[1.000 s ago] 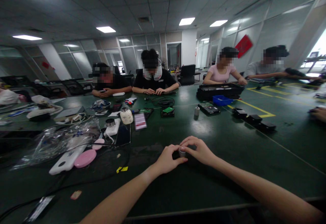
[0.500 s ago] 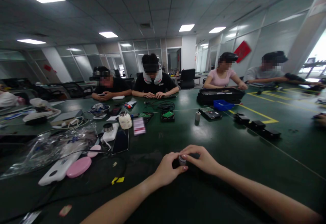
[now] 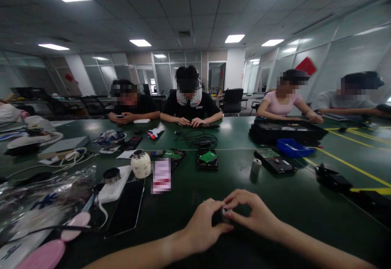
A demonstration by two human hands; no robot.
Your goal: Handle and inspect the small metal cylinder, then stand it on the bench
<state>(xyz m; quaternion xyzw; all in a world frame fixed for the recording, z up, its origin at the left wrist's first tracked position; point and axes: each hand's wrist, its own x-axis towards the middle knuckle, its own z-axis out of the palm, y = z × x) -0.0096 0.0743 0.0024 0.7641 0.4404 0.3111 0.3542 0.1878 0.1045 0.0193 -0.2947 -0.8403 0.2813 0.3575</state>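
Hands (image 3: 203,226) (image 3: 256,212) pinching small grey cylinder (image 3: 225,215), seemingly metal

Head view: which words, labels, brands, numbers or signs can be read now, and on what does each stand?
No text reads clearly.
Black shirt at centre: pale lettering, too small and blurred.
Pink-and-white card: pixelated, unreadable.
White case at lower left: dark marks, unclear.
Red sign at upper right: too blurred.
Held metal cylinder: no lettering can be made out.

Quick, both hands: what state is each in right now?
Left hand: closed around the small metal cylinder.
Right hand: closed on the same cylinder, near its top.
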